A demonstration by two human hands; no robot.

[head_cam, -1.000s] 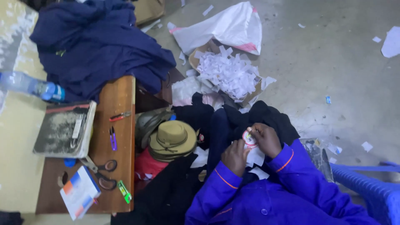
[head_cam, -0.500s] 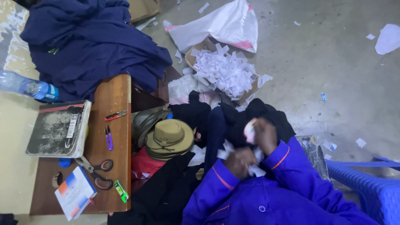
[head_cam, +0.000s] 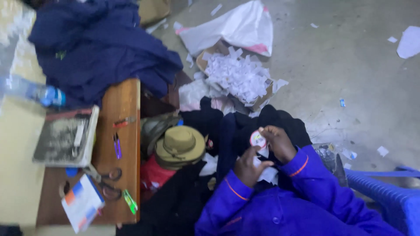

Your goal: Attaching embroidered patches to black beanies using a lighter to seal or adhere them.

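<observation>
While pinched: round badge (head_cam: 258, 139), right hand (head_cam: 280, 144)

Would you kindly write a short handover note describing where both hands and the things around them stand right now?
Right hand pinches a round red-and-white sticker over the dark garment on the lap.
Left hand grips white backing paper just below.
Cardboard box of white paper scraps lies on the floor ahead.
Scissors lie untouched on the wooden bench; olive hat beside it.
Whether the sticker is pressed down cannot be told.
</observation>
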